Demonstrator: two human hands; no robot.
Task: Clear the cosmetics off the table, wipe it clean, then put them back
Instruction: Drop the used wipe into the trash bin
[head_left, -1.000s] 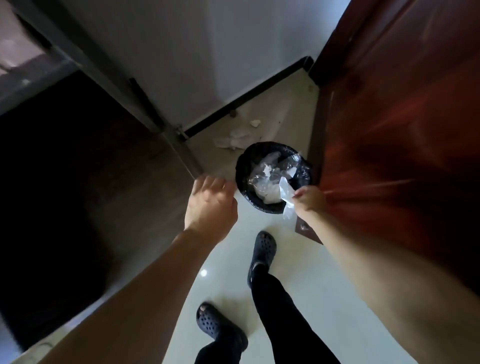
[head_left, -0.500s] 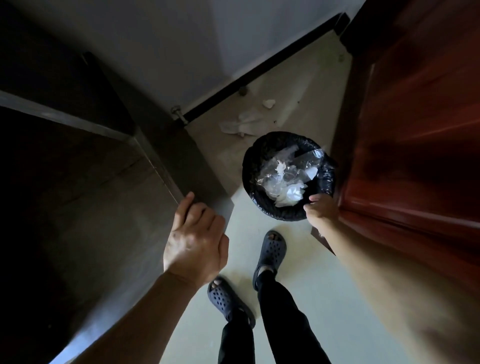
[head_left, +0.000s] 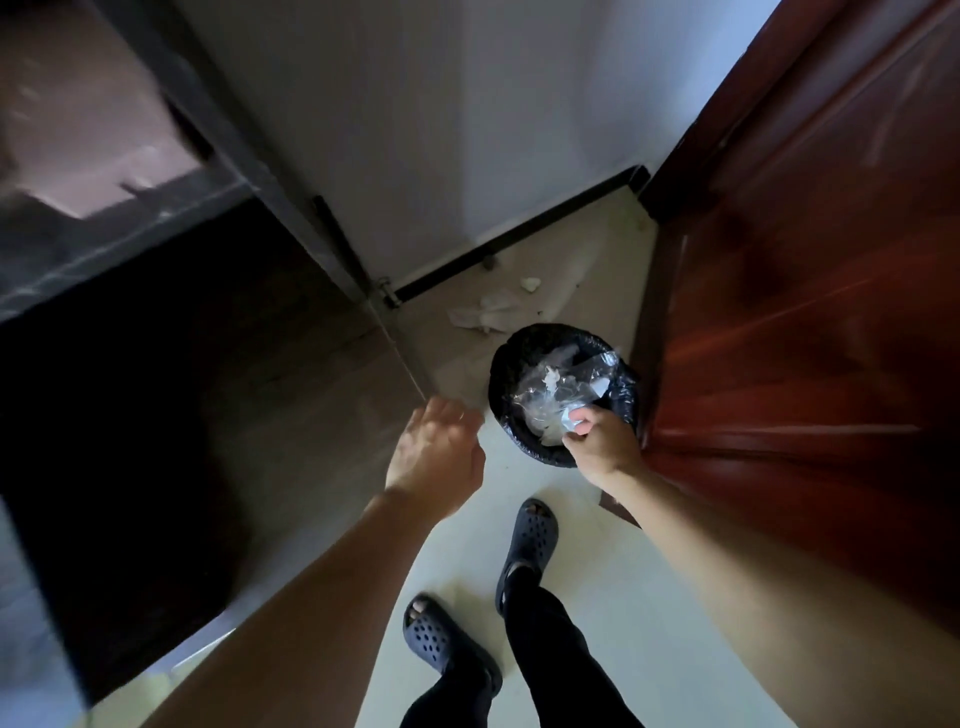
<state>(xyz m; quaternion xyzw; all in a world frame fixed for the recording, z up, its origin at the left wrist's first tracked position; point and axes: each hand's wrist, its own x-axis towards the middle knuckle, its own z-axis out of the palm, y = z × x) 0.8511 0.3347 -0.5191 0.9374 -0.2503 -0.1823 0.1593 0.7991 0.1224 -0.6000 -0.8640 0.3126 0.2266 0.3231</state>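
A round bin lined with a black bag (head_left: 506, 358) stands on the pale floor by the wall corner. Clear plastic and white crumpled scraps (head_left: 558, 387) fill it. My right hand (head_left: 602, 441) hovers over the bin's near rim, fingertips pinched on a pale crumpled wipe (head_left: 573, 423) that touches the rubbish. My left hand (head_left: 436, 454) hangs left of the bin above the floor, fingers loosely bent and holding nothing. No cosmetics and no table top are in view.
A reddish wooden door (head_left: 789, 322) stands close on the right of the bin. Dark furniture (head_left: 156, 415) fills the left side. White paper scraps (head_left: 485, 314) lie on the floor behind the bin. My feet in dark clogs (head_left: 530, 540) stand just before it.
My right hand has moved from the bin's near edge to over its contents. My left hand has shifted right, toward the bin. My view has swung back left and up.
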